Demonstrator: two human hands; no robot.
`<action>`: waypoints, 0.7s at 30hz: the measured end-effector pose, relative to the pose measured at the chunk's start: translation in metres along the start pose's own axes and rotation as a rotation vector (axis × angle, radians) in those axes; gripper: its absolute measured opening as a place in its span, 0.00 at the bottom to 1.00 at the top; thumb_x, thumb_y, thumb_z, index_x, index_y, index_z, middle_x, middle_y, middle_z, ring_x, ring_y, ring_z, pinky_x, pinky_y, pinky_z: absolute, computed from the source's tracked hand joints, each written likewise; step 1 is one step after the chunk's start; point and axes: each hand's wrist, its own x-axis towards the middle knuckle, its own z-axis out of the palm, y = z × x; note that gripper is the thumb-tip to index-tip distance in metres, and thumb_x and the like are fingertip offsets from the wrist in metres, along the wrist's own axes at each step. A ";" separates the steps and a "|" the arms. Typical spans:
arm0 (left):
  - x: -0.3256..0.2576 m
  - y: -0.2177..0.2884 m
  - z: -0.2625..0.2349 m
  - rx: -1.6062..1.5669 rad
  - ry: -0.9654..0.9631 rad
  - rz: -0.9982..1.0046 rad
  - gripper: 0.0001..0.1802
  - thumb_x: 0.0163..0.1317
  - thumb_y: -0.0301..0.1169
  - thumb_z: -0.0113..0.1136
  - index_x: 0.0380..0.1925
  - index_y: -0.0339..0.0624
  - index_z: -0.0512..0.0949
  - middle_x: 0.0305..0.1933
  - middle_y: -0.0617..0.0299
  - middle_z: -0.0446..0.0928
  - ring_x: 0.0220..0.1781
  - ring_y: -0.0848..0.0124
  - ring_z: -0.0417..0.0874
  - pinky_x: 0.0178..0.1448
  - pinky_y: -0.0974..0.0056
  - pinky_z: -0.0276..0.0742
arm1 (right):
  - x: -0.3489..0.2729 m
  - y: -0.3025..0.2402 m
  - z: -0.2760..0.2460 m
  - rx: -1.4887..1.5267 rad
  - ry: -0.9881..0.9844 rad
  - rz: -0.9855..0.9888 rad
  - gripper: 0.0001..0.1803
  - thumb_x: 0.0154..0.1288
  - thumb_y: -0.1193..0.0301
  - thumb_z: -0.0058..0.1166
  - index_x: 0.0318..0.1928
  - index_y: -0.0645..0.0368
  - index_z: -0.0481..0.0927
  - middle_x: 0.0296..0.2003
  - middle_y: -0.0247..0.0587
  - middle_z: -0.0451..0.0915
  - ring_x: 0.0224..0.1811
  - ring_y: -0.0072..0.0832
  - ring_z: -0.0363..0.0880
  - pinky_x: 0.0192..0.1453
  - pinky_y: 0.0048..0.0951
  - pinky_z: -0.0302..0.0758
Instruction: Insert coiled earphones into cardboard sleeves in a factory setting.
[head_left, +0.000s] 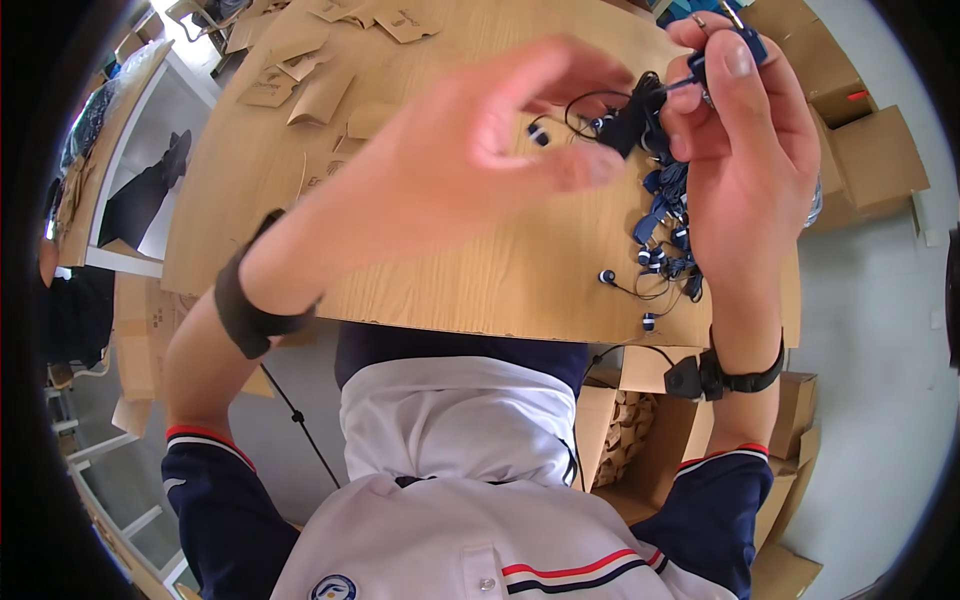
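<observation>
A pale wooden table (480, 270) — brown paper packets (322, 100) strewn across its far side, cardboard boxes (875, 160) around. Dark earphones (630, 125), black cord bundled, hang above it, pinched in the right hand (745, 140); the left hand (470, 140), blurred, curves wide beside them.

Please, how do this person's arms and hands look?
The left hand and right hand wear no gloves. A wide black band circles the left wrist; a black strap with a small black box sits on the right, and a thin black cable seems to reach it. The short navy sleeves have red and white edging.
</observation>
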 end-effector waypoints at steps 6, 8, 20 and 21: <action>-0.005 0.029 0.022 -0.560 0.115 -0.143 0.23 0.68 0.36 0.57 0.57 0.33 0.69 0.49 0.57 0.77 0.48 0.74 0.80 0.53 0.69 0.74 | -0.009 -0.020 0.001 -0.001 -0.008 -0.227 0.13 0.73 0.71 0.49 0.51 0.69 0.72 0.39 0.43 0.77 0.29 0.22 0.74 0.28 0.19 0.67; -0.006 0.037 0.020 -0.649 0.183 -0.224 0.20 0.70 0.39 0.57 0.51 0.32 0.73 0.38 0.59 0.79 0.37 0.76 0.81 0.45 0.70 0.75 | -0.012 -0.026 0.002 -0.077 0.046 -0.281 0.13 0.72 0.72 0.50 0.51 0.68 0.72 0.39 0.43 0.77 0.29 0.22 0.74 0.28 0.19 0.67; -0.010 0.063 0.003 -0.510 0.184 -0.384 0.19 0.70 0.42 0.56 0.31 0.36 0.76 0.24 0.65 0.76 0.21 0.81 0.75 0.25 0.75 0.68 | -0.040 -0.050 0.010 -0.126 -0.257 0.172 0.16 0.57 0.81 0.62 0.47 0.67 0.76 0.37 0.40 0.78 0.32 0.18 0.73 0.35 0.17 0.69; -0.010 0.063 0.004 -0.512 0.184 -0.387 0.19 0.70 0.42 0.56 0.31 0.36 0.76 0.24 0.65 0.76 0.21 0.81 0.75 0.25 0.75 0.68 | -0.041 -0.052 0.013 -0.051 -0.181 0.287 0.17 0.57 0.82 0.62 0.47 0.67 0.77 0.38 0.39 0.78 0.34 0.18 0.74 0.38 0.18 0.71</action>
